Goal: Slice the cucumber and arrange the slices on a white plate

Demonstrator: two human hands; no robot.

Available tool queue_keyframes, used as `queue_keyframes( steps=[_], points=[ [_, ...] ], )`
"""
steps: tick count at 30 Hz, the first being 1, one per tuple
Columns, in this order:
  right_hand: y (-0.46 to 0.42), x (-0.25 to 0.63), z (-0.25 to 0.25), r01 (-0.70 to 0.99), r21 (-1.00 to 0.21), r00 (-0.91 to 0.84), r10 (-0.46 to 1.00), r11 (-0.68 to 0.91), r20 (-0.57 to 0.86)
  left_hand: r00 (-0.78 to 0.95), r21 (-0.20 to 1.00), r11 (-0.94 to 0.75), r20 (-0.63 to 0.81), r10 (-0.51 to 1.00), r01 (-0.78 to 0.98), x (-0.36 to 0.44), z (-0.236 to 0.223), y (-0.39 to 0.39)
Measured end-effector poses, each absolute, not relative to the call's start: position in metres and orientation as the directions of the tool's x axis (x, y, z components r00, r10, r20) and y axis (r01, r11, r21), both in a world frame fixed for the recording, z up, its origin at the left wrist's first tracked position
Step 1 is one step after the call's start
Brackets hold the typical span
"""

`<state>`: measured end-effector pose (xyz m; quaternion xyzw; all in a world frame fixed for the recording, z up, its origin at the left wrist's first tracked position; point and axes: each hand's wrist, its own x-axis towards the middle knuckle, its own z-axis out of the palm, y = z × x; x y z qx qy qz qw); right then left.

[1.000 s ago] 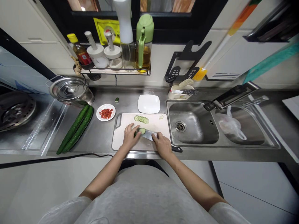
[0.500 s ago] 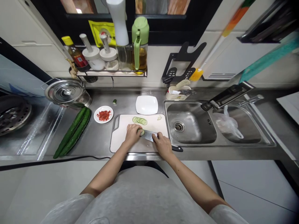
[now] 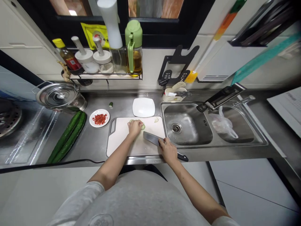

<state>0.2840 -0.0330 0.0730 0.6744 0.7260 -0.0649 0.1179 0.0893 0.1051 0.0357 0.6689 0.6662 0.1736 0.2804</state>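
Head: over the steel kitchen counter [image 3: 95, 141], right grip [image 3: 168, 149] clasps knife [image 3: 151, 138], left grip [image 3: 135, 127] unclear.

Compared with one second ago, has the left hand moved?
Yes: judged against the sink, the left hand has moved forward, toward the white plate, and slightly rightward.

A light grey, short-sleeved T-shirt [image 3: 141, 197] is worn, its front bearing a rounded tonal emblem [image 3: 101, 219], partly out of view. Dark legwear [image 3: 153, 169] shows beyond it. Left hand [image 3: 134, 127] and right hand [image 3: 168, 150] are bare.
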Motion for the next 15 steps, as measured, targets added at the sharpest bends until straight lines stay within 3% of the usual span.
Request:
queue_keyframes(
  steps=[15],
  points=[
    [-0.043, 0.296, 0.069, 0.999, 0.037, 0.009, 0.962, 0.001, -0.272, 0.150, 0.510, -0.083, -0.092, 0.984, 0.856, 0.099, 0.016, 0.124]
  ],
)
